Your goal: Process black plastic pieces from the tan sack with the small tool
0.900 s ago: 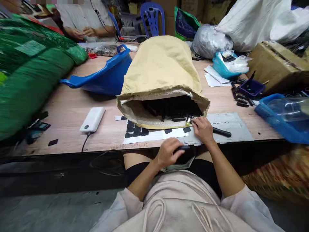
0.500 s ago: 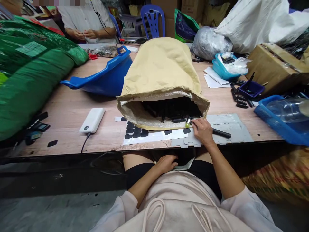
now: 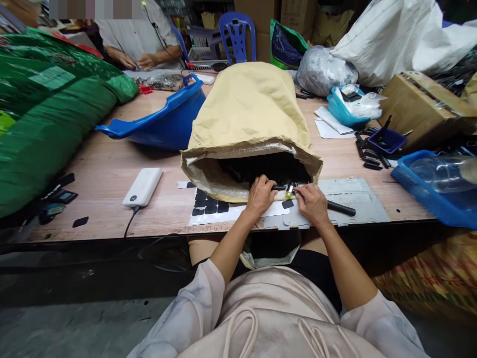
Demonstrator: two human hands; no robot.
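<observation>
A tan woven sack point(image 3: 249, 109) lies on its side on the table, its mouth facing me and many black pieces inside. At its lower lip, my left hand point(image 3: 261, 193) is closed on a slim black piece point(image 3: 279, 188). Just to the right, my right hand point(image 3: 312, 203) grips what looks like a small hammer point(image 3: 341, 208), its black handle sticking out to the right. The hammer's metal head with a yellow-green end point(image 3: 288, 195) is close to the black piece; whether they touch I cannot tell. Below lies a white sheet point(image 3: 238, 211) with black rounded-square stickers.
A white power bank point(image 3: 142, 187) with a cable and a tilted blue basin point(image 3: 164, 119) are on the left, beside a big green sack point(image 3: 48, 124). On the right stand a blue tray point(image 3: 413, 174), a carton point(image 3: 417, 109) and loose black parts. Another person point(image 3: 137, 40) sits across the table.
My left hand has risen from my lap to the sack's mouth and taken hold of a black piece. My right hand stays in about the same place with the hammer.
</observation>
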